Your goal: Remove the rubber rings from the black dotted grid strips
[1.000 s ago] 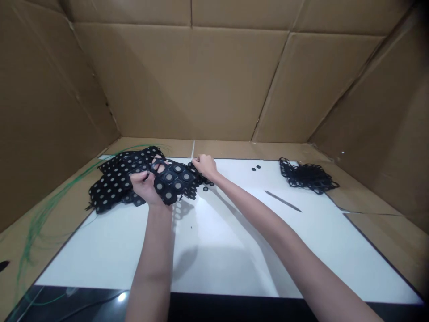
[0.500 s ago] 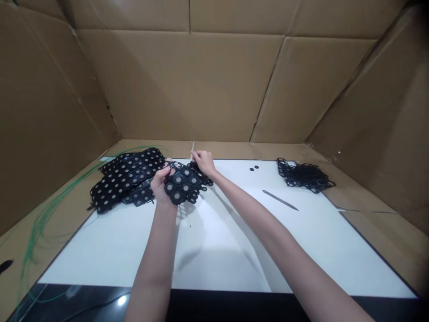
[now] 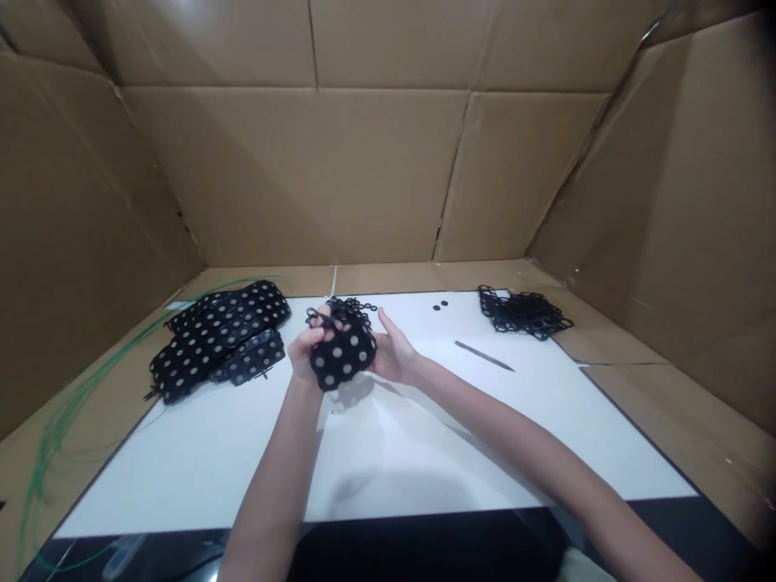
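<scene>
My left hand point(image 3: 305, 356) is closed on the left edge of a small black rubber-like sheet with pale round dots point(image 3: 345, 356), held up above the white board. At the sheet's right edge is my right hand point(image 3: 397, 356), its thumb raised apart and its other fingers partly hidden behind the sheet, supporting that side. Black openwork scraps with ring-shaped holes point(image 3: 362, 305) show just beyond the sheet; whether they are joined to it I cannot tell. On the left lies a pile of larger dotted black sheets point(image 3: 212, 347).
A slim grey pointed tool point(image 3: 485, 356) lies on the white board point(image 3: 485, 453). Two small black discs point(image 3: 440, 305) and a tangled pile of black openwork scraps point(image 3: 525, 314) are farther back. Green strands point(image 3: 66, 412) trail along the left. Cardboard walls point(image 3: 315, 178) enclose the workspace.
The held sheet now shows a matte face with clear dots instead of raised rings. My right hand has moved from the openwork scraps beyond the sheet to its right edge. The view has shifted slightly.
</scene>
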{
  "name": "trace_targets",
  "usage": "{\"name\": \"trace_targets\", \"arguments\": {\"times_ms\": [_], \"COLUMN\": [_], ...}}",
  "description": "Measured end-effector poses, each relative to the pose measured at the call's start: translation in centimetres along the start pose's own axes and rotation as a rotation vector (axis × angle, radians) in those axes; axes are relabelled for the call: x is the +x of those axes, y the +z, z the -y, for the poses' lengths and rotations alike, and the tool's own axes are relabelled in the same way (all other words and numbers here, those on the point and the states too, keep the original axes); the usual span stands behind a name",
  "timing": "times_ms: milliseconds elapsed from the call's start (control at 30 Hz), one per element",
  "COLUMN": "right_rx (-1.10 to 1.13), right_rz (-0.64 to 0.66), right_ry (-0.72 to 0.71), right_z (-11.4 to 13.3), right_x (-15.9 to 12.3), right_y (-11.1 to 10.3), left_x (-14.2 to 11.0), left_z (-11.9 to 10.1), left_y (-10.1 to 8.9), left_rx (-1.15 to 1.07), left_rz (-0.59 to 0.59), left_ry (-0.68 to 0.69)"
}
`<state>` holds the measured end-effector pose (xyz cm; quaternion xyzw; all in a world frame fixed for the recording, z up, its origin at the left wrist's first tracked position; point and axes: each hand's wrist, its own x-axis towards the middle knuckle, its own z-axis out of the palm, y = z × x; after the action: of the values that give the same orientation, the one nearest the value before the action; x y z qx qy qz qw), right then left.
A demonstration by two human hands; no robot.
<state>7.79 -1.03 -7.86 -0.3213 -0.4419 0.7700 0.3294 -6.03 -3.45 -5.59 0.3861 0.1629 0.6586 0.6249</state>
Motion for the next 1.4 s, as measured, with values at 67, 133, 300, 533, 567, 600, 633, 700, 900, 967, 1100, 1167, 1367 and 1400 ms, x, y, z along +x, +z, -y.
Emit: {"name": "trace_targets", "arguments": {"times_ms": [67,133,300,533,567,600,633,700,900,967,1100,1167,1367,1400], "right_rx": [0.243,0.311,0.258,0.109,0.098,0.092,0.089,0.081,0.017,-0.015,-0.072,-0.09,-0.291,-0.337], "right_rz": [-0.111,-0.216,-0.361,-0.349,-0.358,-0.368,-0.376,-0.383,-0.376,-0.377,-0.377,-0.349,-0.373,-0.378], "right_ry": [-0.153,-0.283,-0.492,-0.597,-0.607,-0.616,-0.622,-0.624,-0.629,-0.6,-0.532,-0.526,-0.524,-0.52], "right_z": [0.7,1.8,3.8,4.2,4.2,4.3,4.4,4.6,5.7,6.1,6.6,6.6,6.0,5.6], "right_x": [0.0,-0.3,-2.5,-4.3,-4.3,-4.3,-4.4,-4.5,-6.2,-7.1,-8.7,-9.1,-7.8,-7.3], "right_y": [0.0,-0.5,-2.3,-2.1,-1.9,-1.7,-1.4,-1.0,0.2,0.5,1.5,1.7,-0.8,-1.6], "left_x": [-0.2,0.0,1.2,2.0,2.0,1.9,1.9,1.8,2.4,2.6,2.4,2.2,2.3,2.5], "left_z": [0.3,0.3,-0.1,1.1,1.2,1.1,1.0,0.8,-0.4,-0.4,0.6,0.9,0.3,0.5], "left_y": [-0.4,-1.0,-1.7,-0.6,-0.5,-0.4,-0.2,-0.1,-1.7,-2.3,-1.4,0.0,5.0,5.4], "left_rx": [0.03,0.148,0.603,0.349,0.303,0.261,0.226,0.201,-0.016,-0.054,0.061,0.119,0.199,0.291], "left_rz": [0.249,0.466,0.359,-0.28,-0.312,-0.344,-0.374,-0.428,-0.664,-0.719,-0.559,-0.401,0.031,0.041], "left_ry": [-0.127,-0.287,-0.241,-0.036,-0.019,-0.005,-0.001,-0.006,0.091,0.114,0.034,-0.042,-0.328,-0.273]}}
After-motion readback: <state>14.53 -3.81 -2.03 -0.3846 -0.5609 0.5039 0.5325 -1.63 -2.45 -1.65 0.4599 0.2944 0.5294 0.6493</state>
